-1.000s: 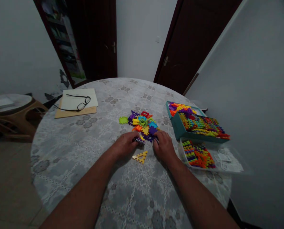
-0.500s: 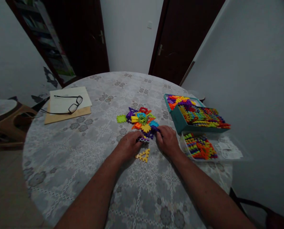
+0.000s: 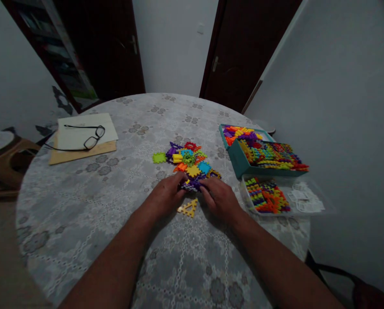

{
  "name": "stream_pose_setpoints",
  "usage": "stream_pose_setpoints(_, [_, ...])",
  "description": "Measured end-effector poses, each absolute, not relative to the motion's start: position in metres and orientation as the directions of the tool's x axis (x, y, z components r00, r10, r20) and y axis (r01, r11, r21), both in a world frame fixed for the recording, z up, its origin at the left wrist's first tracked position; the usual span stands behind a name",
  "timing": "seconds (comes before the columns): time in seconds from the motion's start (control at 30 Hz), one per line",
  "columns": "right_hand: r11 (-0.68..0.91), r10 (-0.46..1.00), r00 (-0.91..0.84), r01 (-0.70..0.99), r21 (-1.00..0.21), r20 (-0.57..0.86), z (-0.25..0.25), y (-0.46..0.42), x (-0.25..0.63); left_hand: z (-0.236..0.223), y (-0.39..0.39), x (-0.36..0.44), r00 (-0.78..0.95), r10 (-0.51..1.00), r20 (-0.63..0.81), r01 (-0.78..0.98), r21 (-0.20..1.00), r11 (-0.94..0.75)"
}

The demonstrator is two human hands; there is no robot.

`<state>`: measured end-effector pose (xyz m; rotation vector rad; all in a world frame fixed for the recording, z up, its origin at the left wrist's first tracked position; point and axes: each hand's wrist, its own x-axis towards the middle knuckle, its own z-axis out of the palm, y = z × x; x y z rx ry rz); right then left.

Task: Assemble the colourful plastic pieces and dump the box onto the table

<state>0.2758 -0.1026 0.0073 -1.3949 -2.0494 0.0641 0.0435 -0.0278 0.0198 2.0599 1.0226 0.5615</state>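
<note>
In the head view my left hand (image 3: 166, 194) and my right hand (image 3: 220, 198) face each other at the near side of a pile of plastic building pieces. Between them are purple toothed building pieces (image 3: 193, 185), one with a pale edge. Each hand has thumb and fingers closed on these pieces from its own side; whether the pieces are joined I cannot tell. Just below lies a yellow triangular building piece (image 3: 188, 208), flat on the cloth. Beyond the fingers sits the colourful pile, with a yellow square piece (image 3: 193, 171) and a blue square piece (image 3: 204, 167).
To the right stand a teal box (image 3: 239, 159) and a clear plastic tray (image 3: 295, 206), both holding many building pieces. Black eyeglasses (image 3: 90, 142) rest on papers (image 3: 105, 122) at the left. A patterned cloth (image 3: 114, 206) covers the round table.
My right hand has brought its purple piece left, against the piece in my left hand. A dark yellow-edged piece now shows beyond my right fingers. The whole view has shifted slightly.
</note>
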Motion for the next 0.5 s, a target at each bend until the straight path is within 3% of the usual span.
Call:
stream_pose_setpoints(0.33, [0.510,0.831,-0.282,0.730,-0.455,0.480,-0.002,-0.101,0.273,0.019,-0.020,0.037,0.606,0.791,0.081,0.439,0.795,-0.418])
stream_pose_setpoints(0.5, [0.265,0.849,-0.032,0.890,-0.372,0.528,-0.004,-0.089,0.298,0.020,-0.020,0.037,0.604,0.793,0.078,0.461,0.778,-0.427])
